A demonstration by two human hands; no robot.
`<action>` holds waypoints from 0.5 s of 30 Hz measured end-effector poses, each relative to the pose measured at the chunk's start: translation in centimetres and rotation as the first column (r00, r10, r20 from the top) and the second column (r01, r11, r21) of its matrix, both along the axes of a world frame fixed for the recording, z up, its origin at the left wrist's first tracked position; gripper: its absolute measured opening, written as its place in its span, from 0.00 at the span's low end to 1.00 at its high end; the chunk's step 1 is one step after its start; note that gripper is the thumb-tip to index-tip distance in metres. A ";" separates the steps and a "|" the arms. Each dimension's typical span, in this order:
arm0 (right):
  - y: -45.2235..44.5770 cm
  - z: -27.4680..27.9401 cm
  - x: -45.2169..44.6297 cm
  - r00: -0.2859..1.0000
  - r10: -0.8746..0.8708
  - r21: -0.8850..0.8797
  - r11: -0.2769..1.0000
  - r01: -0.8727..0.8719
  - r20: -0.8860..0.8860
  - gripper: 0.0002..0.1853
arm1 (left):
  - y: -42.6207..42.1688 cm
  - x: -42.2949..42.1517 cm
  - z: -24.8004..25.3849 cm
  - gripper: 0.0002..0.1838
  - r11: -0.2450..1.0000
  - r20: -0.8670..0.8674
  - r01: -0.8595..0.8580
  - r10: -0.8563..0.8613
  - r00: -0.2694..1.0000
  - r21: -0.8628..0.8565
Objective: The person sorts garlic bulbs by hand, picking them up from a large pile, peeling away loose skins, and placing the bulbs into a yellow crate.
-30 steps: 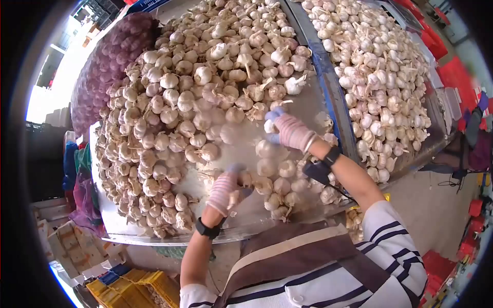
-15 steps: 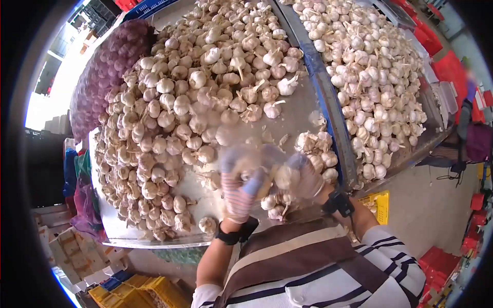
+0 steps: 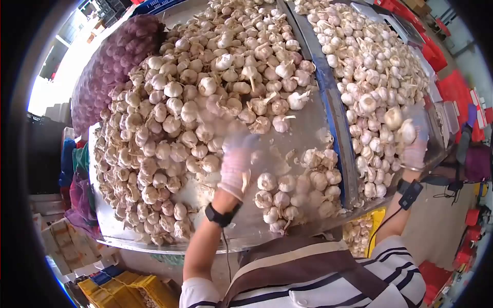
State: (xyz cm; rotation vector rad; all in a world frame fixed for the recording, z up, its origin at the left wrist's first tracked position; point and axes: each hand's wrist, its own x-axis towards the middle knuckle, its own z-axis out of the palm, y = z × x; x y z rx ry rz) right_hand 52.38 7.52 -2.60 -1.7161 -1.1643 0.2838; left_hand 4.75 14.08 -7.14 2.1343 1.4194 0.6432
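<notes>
My left hand, in a striped glove, is over the near edge of the large pile of garlic bulbs. Its fingers are smeared by motion, so I cannot see whether they hold anything. My right hand, gloved too, is over the right-hand garlic pile. One garlic bulb is against its palm side, and another bulb is just beyond; blurred fingertips hide whether they are gripped. Between my hands, a small group of garlic bulbs lies on the metal table.
A blue-edged metal divider separates the two piles. At the far left stands a purple net sack full of bulbs. Below the table's front edge is a yellow crate with garlic inside. More yellow crates stand at lower left.
My right hand has swung from the middle, across the divider, to the right-hand pile with bulbs at it. My left hand has parted from it and is at the left pile's edge.
</notes>
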 end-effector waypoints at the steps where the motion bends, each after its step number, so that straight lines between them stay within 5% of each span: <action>1: 1.8 2.8 -1.6 1.000 0.003 0.000 1.000 -0.003 -0.001 0.24 | 1.2 -0.5 -0.6 0.29 0.995 -0.103 -0.038 0.029 0.994 -0.092; 2: 3.7 4.7 -2.4 0.928 -0.147 0.144 0.984 0.103 0.343 0.28 | 2.0 -0.4 -0.2 0.33 0.997 -0.159 -0.060 0.052 0.986 -0.045; 3: 5.7 5.5 -3.4 0.721 -0.318 0.313 0.938 0.146 0.615 0.32 | 3.1 -0.3 -0.4 0.33 0.997 -0.159 -0.063 0.055 0.986 -0.045; 5: 10.2 1.7 -7.1 0.972 -0.024 0.187 0.982 -0.021 0.236 0.31 | 5.4 0.1 -2.0 0.34 0.981 -0.300 -0.090 0.035 0.953 -0.170; 6: 11.1 2.4 -13.4 0.996 0.077 0.048 0.996 -0.079 0.040 0.26 | 5.9 0.6 -4.0 0.31 0.997 -0.518 -0.040 0.069 0.853 0.067; 7: 13.3 -0.4 -15.5 0.949 0.312 -0.006 0.950 -0.312 -0.041 0.20 | 6.1 1.1 -4.3 0.31 0.997 -0.520 -0.040 0.070 0.851 0.068; 9: 16.0 -2.8 -21.3 0.778 0.605 -0.329 0.779 -0.533 0.172 0.21 | 6.0 1.7 -4.7 0.33 0.995 -0.448 -0.075 0.035 0.893 -0.072; 10: 17.5 -6.0 -23.5 0.675 0.717 -0.216 0.697 -0.684 0.173 0.22 | 5.3 1.7 -5.8 0.33 0.995 -0.430 -0.040 -0.002 0.903 -0.089; 12: 19.1 -8.1 -27.4 0.466 0.803 -0.495 0.596 -0.632 0.371 0.25 | 2.8 1.7 -6.9 0.30 0.990 -0.388 0.015 -0.069 0.919 -0.142; 13: 18.9 -6.8 -29.1 0.389 0.803 -0.606 0.595 -0.527 0.451 0.26 | 1.8 1.9 -6.7 0.27 0.928 -0.436 -0.017 -0.158 0.886 -0.372; 14: 19.1 -6.8 -30.3 0.373 0.802 -0.650 0.597 -0.470 0.466 0.26 | -0.3 0.7 -9.2 0.26 0.981 -0.365 0.127 -0.174 0.915 -0.149; 15: 19.2 -7.0 -31.1 0.357 0.802 -0.692 0.596 -0.408 0.480 0.25 | -1.5 1.1 -6.4 0.25 0.951 -0.355 0.073 -0.183 0.917 -0.300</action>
